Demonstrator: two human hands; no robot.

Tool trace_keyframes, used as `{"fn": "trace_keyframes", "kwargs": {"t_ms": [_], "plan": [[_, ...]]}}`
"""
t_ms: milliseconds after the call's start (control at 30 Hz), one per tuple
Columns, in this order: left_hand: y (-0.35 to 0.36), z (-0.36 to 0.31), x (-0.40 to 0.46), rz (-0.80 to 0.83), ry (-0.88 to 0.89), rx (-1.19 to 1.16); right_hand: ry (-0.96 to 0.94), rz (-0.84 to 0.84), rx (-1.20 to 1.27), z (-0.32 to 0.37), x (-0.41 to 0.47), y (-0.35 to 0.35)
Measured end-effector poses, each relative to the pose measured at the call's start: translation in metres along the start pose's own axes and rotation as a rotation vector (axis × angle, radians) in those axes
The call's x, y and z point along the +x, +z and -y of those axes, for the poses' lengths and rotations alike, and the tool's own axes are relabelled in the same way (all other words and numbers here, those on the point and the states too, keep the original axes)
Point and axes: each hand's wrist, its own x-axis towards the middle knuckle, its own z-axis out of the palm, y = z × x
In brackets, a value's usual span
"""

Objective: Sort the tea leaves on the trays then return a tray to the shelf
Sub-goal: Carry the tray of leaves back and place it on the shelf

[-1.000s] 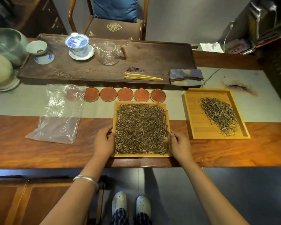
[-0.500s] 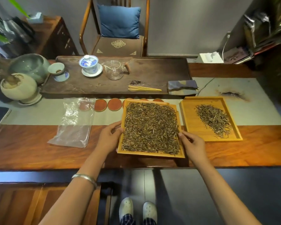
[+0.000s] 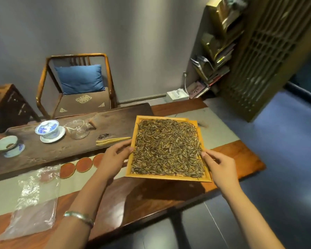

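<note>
The tray was up off the table, carried in the air over the table's right end and filled almost edge to edge with a flat layer of tea leaves. I had my left hand clamped on its left rim, thumb on top near the leaves and fingers curled underneath, and my right hand gripping the right rim the same way, the two hands apart by the tray's full width. I judged that grip sensible: one hand on each side kept the tray close to level, so the loose leaves would not slide toward one edge or spill on the way to the shelf, which stood against the wall to the right, beyond the table's far end. The near rim sat slightly lower than the far one, a tilt I would want to watch. A second tray's corner just showed past the far right edge of the one I held; the rest of it was hidden, so I could not tell what lay on it. The shelf's contents were blurred, papers or packets at best guess, and I could not make out a free slot. The plastic bag lay flat at the left, and the round coasters were partly covered by my left wrist.
</note>
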Motion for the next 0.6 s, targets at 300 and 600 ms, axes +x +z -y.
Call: {"fn": "trace_keyframes", "kwargs": {"t_ms": [300, 600], "plan": [[0.129, -0.055, 0.040, 0.479, 0.119, 0.103, 0.151, -0.561, -0.037, 0.001, -0.058, -0.089], [0.290, -0.050, -0.024, 1.137, 0.206, 0.249, 0.334, -1.218, -0.096, 0.022, -0.214, -0.158]]}}
